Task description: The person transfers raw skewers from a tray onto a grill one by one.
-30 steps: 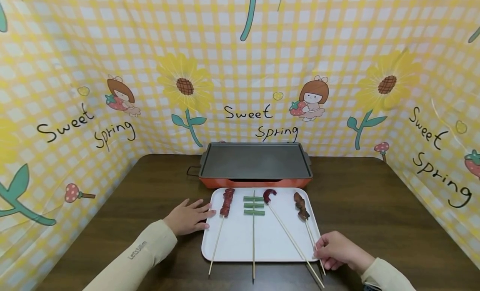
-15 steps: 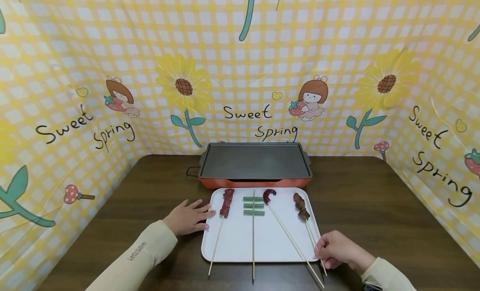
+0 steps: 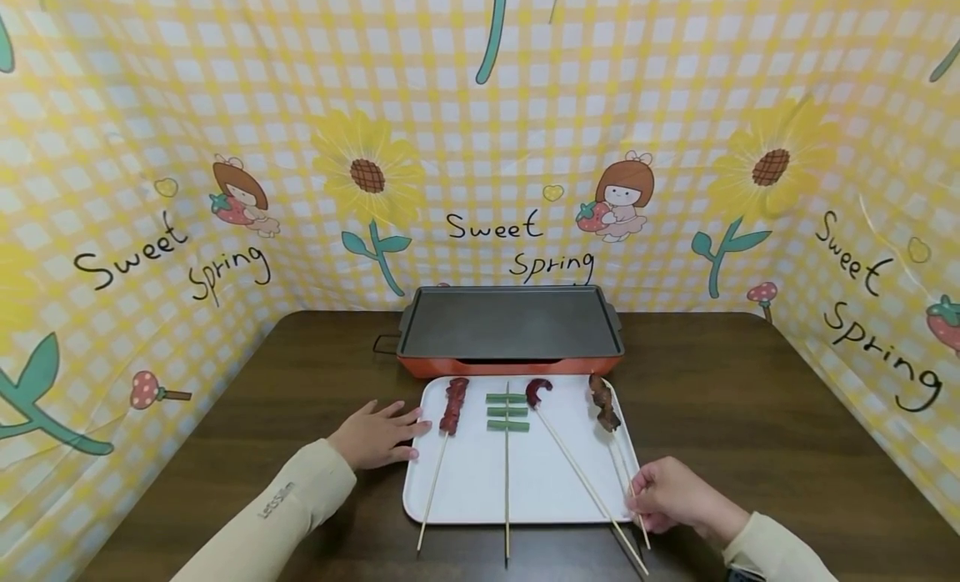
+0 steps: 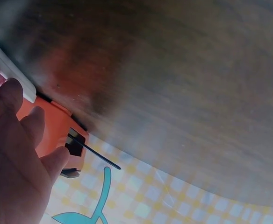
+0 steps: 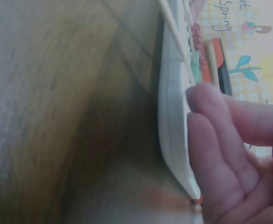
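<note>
My right hand (image 3: 675, 499) pinches the wooden stick of a brown meat skewer (image 3: 602, 405) by the white tray's lower right corner. The meat end overlaps the tray's far right corner. My left hand (image 3: 378, 436) lies with fingers spread, its fingertips at the left rim of the tray (image 3: 465, 494). Also on the tray are a red meat skewer (image 3: 453, 405), a green vegetable skewer (image 3: 507, 412) and a skewer with a curled dark-red piece (image 3: 538, 392). In the right wrist view, curled fingers (image 5: 216, 149) stand close beside the tray's edge.
Right behind the tray stands an orange electric griddle (image 3: 510, 323) with a flat dark plate and a wire handle (image 3: 385, 343) at its left. All of it is on a dark wooden table (image 3: 712, 398). A yellow checked cloth (image 3: 480, 132) hangs around the back and sides.
The brown meat skewer's meat end has shifted slightly away from me and up in the head view, with the right hand still on its stick. The left hand and the other skewers stay put.
</note>
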Action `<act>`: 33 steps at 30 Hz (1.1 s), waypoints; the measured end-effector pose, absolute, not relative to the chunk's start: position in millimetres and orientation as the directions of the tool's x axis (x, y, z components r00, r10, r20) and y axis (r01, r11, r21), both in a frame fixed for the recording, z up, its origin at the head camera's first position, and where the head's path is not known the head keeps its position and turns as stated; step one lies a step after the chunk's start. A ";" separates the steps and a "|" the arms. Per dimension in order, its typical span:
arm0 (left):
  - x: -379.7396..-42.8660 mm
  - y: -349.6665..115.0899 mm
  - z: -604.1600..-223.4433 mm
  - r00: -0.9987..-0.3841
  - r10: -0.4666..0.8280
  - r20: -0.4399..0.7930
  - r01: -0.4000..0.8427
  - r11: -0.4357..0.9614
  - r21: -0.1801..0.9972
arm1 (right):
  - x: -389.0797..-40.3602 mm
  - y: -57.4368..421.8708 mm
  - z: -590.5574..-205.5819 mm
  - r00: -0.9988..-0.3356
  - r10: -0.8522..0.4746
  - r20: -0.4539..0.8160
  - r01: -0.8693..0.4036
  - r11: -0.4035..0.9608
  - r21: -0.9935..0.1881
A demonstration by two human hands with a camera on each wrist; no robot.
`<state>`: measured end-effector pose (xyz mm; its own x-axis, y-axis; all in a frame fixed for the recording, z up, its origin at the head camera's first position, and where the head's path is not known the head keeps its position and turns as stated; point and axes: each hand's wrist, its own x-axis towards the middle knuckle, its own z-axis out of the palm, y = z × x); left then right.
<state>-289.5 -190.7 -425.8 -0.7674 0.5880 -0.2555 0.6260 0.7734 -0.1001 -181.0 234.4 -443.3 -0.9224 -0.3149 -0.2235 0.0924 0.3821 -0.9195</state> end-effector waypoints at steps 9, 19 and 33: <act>-289.9 -191.8 -426.3 -0.780 0.563 -0.272 0.605 0.789 -0.103 | -183.8 225.0 -435.4 -0.913 -0.352 -0.204 0.105 0.281 -0.954; -288.9 -190.2 -424.6 -0.781 0.562 -0.272 0.599 0.798 -0.070 | -167.6 208.7 -435.0 -0.931 -0.318 -0.176 0.128 0.166 -0.978; -289.0 -189.1 -424.9 -0.782 0.564 -0.267 0.603 0.792 -0.094 | -201.0 196.3 -413.8 -0.956 -0.276 -0.100 0.073 0.106 -0.992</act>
